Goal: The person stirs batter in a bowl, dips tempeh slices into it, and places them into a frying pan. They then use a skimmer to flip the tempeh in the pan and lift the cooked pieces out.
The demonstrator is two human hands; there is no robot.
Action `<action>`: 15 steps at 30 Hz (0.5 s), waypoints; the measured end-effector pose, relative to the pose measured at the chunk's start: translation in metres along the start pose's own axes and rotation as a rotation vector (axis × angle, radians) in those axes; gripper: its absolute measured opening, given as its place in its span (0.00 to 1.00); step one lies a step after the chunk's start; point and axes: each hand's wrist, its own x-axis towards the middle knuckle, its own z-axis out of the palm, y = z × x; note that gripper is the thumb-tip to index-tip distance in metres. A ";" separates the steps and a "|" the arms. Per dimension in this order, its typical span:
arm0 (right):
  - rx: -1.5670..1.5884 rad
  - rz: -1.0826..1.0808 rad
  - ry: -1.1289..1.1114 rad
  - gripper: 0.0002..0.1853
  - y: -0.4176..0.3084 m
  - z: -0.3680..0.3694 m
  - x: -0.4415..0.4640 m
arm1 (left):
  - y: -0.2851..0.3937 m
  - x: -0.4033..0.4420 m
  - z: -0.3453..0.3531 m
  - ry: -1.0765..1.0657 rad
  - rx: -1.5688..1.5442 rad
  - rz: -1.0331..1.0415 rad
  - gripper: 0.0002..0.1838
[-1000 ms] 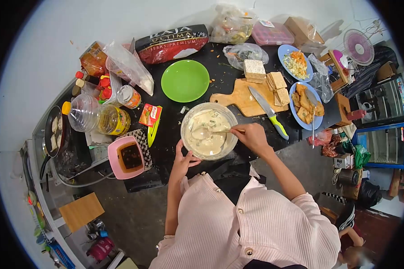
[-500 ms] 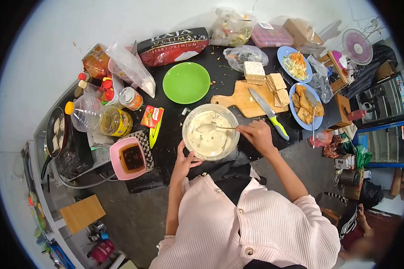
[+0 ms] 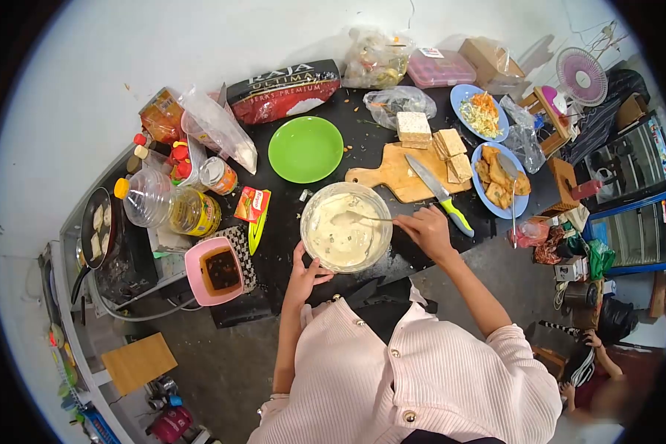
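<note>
My left hand (image 3: 304, 280) grips the lower left side of a clear bowl (image 3: 309, 251), its thumb by the rim. Pale, thick batter (image 3: 340, 240) flecked with green lies in the bowl. My right hand (image 3: 426, 231) is closed round the handle of a metal spoon (image 3: 370, 217), whose head rests in the batter. Just beyond the bowl are a green plate (image 3: 305, 149) and a wooden cutting board (image 3: 385, 172). On the board lie a knife (image 3: 431, 181) with a green and grey handle and stacked pale slices (image 3: 449, 145) that look like tempeh.
Blue plates hold shredded vegetables (image 3: 481, 117) and fried pieces (image 3: 496, 177) with a serving spoon. At left stand an oil bottle (image 3: 176, 207), a pink bowl (image 3: 192, 270) of dark liquid and a frying pan (image 3: 96, 229). Another person (image 3: 596, 370) is at lower right.
The spoon has shifted slightly within the batter, its handle now tilting down toward my right hand. My left hand keeps its hold on the bowl. The camera view has shifted slightly.
</note>
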 end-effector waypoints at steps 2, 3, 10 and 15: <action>0.047 0.095 0.073 0.04 0.000 0.001 0.002 | 0.001 0.000 0.000 0.001 0.008 -0.004 0.30; 0.072 0.154 0.096 0.04 0.000 0.003 0.003 | 0.002 -0.001 0.001 0.005 0.013 -0.005 0.30; 0.303 0.501 0.052 0.09 -0.012 0.027 -0.006 | 0.003 -0.003 0.003 -0.006 0.025 0.004 0.29; 0.688 0.781 -0.145 0.13 -0.022 0.028 -0.010 | 0.005 -0.005 0.002 -0.010 -0.003 -0.025 0.33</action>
